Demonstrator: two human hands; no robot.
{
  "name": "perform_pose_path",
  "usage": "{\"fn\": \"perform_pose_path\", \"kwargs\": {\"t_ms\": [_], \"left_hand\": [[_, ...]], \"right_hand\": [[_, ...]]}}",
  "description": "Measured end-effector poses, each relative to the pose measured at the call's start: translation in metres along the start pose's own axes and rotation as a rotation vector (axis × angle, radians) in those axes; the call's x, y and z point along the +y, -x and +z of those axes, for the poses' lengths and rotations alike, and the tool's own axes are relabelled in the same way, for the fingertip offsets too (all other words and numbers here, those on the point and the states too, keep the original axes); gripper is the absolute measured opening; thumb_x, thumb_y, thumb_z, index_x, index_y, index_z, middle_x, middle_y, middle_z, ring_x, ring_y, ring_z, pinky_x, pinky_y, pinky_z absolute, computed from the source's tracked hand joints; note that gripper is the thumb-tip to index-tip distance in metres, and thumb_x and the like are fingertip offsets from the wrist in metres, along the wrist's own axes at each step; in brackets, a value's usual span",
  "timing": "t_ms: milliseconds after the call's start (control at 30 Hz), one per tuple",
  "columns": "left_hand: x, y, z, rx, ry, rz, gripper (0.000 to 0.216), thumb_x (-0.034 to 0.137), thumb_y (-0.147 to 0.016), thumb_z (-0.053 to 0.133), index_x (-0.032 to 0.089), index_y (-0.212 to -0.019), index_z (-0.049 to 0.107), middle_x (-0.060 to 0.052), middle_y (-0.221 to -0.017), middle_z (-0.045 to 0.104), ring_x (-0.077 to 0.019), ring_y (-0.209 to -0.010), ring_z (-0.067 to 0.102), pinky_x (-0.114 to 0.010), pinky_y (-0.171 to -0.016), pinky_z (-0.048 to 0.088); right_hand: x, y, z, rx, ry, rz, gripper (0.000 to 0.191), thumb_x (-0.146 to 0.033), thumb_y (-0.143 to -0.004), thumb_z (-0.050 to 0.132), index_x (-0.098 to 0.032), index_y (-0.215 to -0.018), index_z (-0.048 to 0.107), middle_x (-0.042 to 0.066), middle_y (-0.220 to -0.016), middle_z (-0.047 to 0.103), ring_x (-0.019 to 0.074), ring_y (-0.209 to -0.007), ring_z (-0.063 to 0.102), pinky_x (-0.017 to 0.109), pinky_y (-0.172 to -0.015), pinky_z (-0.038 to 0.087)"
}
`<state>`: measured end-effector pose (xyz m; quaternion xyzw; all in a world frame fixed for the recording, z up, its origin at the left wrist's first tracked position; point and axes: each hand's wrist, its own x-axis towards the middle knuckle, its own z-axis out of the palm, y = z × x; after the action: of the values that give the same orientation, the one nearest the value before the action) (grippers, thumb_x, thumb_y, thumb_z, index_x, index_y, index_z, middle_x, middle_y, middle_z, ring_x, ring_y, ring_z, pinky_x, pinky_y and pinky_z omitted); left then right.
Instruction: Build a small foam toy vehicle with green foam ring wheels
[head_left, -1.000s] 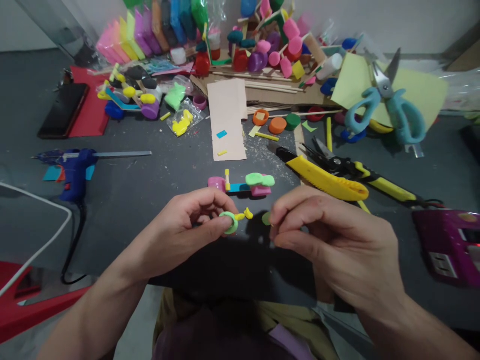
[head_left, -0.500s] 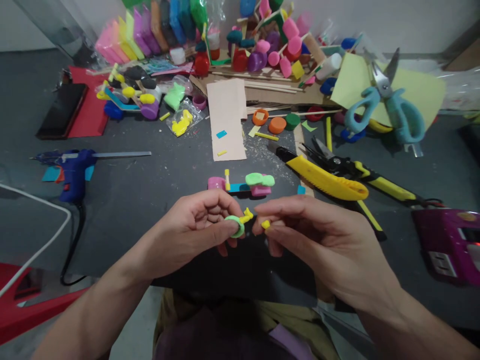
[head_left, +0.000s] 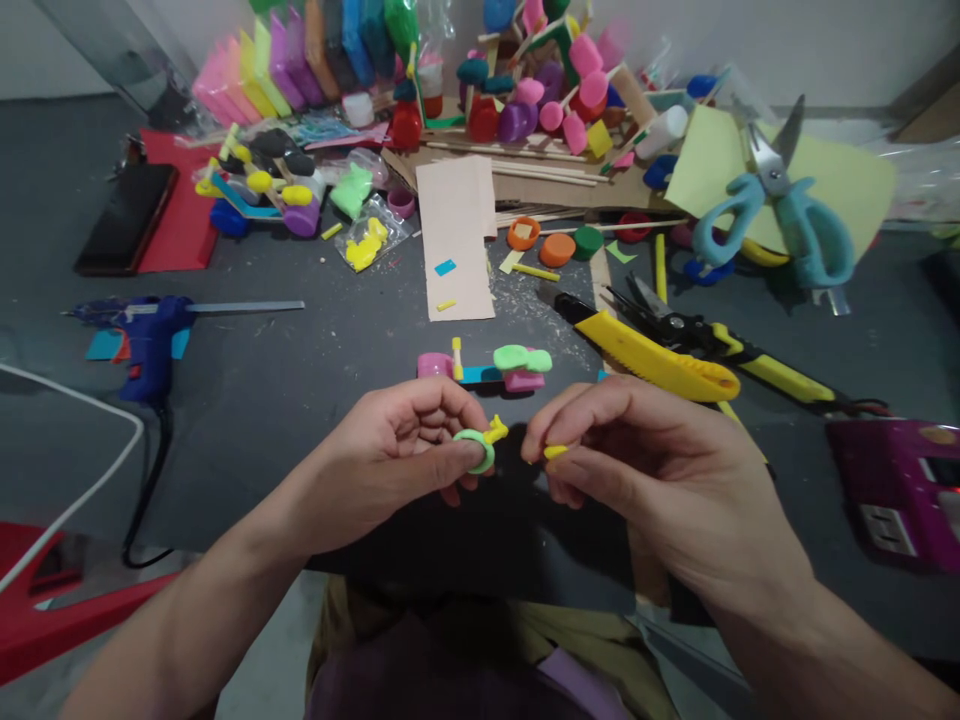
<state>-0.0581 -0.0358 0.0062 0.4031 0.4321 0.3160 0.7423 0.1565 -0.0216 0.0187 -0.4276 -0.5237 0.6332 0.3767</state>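
My left hand (head_left: 390,460) is closed on a small green ring (head_left: 475,450) with a yellow stick piece (head_left: 496,433) poking out of it to the right. My right hand (head_left: 660,480) pinches a small yellow piece (head_left: 556,452) between thumb and fingers, a short gap from the ring. Just beyond both hands a small foam model (head_left: 487,367) in pink, blue, yellow and green rests on the dark table (head_left: 300,370).
A yellow utility knife (head_left: 660,362) and black-yellow cutters (head_left: 720,340) lie right of the model. A blue glue gun (head_left: 150,340) is at left, teal scissors (head_left: 780,220) at far right, a purple device (head_left: 900,490) at right. Foam sheets, sticks and finished models crowd the back.
My right hand first held a green bit, then a yellow piece close to the ring; now its fingers have curled and the yellow piece sits slightly lower and farther right.
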Motion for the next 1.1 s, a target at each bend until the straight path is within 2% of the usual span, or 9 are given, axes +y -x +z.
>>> {"fn": "perform_pose_path", "kwargs": {"t_ms": [200, 267, 400, 633, 767, 967, 1100], "left_hand": [[-0.0017, -0.0019, -0.0008, -0.002, -0.007, -0.008, 0.015, 0.03, -0.089, 0.074, 0.018, -0.093, 0.065, 0.003, -0.079, 0.067, -0.0064, -0.069, 0.064, -0.016, -0.063, 0.054], [-0.002, -0.002, -0.0008, -0.002, -0.008, -0.01, 0.016, 0.03, -0.088, 0.074, 0.018, -0.093, 0.065, 0.003, -0.079, 0.066, -0.0067, -0.069, 0.063, -0.016, -0.062, 0.054], [-0.002, -0.0013, 0.0001, 0.002, -0.016, -0.01, 0.017, 0.032, -0.089, 0.074, 0.018, -0.092, 0.065, 0.003, -0.078, 0.065, -0.0065, -0.068, 0.062, -0.016, -0.062, 0.053], [-0.0027, -0.0007, -0.0008, -0.003, -0.053, 0.003, 0.018, 0.035, -0.089, 0.073, 0.019, -0.093, 0.065, 0.003, -0.08, 0.065, -0.0061, -0.068, 0.061, -0.016, -0.062, 0.052], [-0.0033, -0.0013, -0.0008, -0.013, -0.042, 0.007, 0.016, 0.033, -0.09, 0.072, 0.019, -0.094, 0.065, 0.003, -0.081, 0.065, -0.0064, -0.07, 0.062, -0.016, -0.063, 0.053], [-0.0031, -0.0026, 0.0016, -0.028, 0.039, -0.015, 0.017, 0.031, -0.088, 0.074, 0.018, -0.093, 0.064, 0.003, -0.078, 0.066, -0.0085, -0.07, 0.065, -0.018, -0.062, 0.054], [-0.0042, -0.0037, 0.0014, -0.05, 0.116, -0.005, 0.018, 0.03, -0.086, 0.075, 0.018, -0.095, 0.064, 0.002, -0.077, 0.066, -0.0104, -0.068, 0.065, -0.02, -0.061, 0.056]], "right_hand": [[-0.0006, -0.0004, 0.0012, 0.026, 0.025, -0.004, 0.011, -0.026, -0.076, 0.085, -0.024, -0.083, 0.078, -0.002, -0.073, 0.072, 0.0072, -0.054, 0.066, 0.014, -0.052, 0.055], [-0.0016, -0.0007, 0.001, 0.034, 0.068, -0.024, 0.009, -0.029, -0.076, 0.085, -0.023, -0.079, 0.079, -0.002, -0.069, 0.072, 0.0076, -0.054, 0.066, 0.013, -0.052, 0.055], [-0.0031, -0.0004, -0.0006, 0.048, 0.111, -0.076, 0.019, -0.037, -0.075, 0.086, -0.022, -0.069, 0.076, -0.002, -0.063, 0.07, 0.0083, -0.054, 0.063, 0.015, -0.052, 0.054], [-0.0005, -0.0002, -0.0023, 0.044, 0.168, -0.077, 0.032, -0.048, -0.08, 0.08, -0.02, -0.067, 0.072, -0.004, -0.053, 0.058, 0.0057, -0.047, 0.051, 0.015, -0.045, 0.043], [0.0009, -0.0026, 0.0, 0.059, 0.206, -0.098, 0.035, -0.05, -0.078, 0.081, -0.02, -0.063, 0.07, -0.004, -0.052, 0.056, 0.0073, -0.05, 0.049, 0.018, -0.047, 0.043], [0.0004, -0.0011, 0.0012, 0.038, 0.162, -0.057, 0.015, -0.033, -0.075, 0.086, -0.021, -0.076, 0.077, -0.001, -0.063, 0.066, 0.008, -0.048, 0.054, 0.019, -0.043, 0.043], [0.0014, 0.0004, 0.0003, -0.009, 0.146, -0.031, 0.005, -0.026, -0.08, 0.081, -0.023, -0.083, 0.079, 0.0, -0.07, 0.07, 0.0084, -0.05, 0.058, 0.018, -0.045, 0.048]]}}
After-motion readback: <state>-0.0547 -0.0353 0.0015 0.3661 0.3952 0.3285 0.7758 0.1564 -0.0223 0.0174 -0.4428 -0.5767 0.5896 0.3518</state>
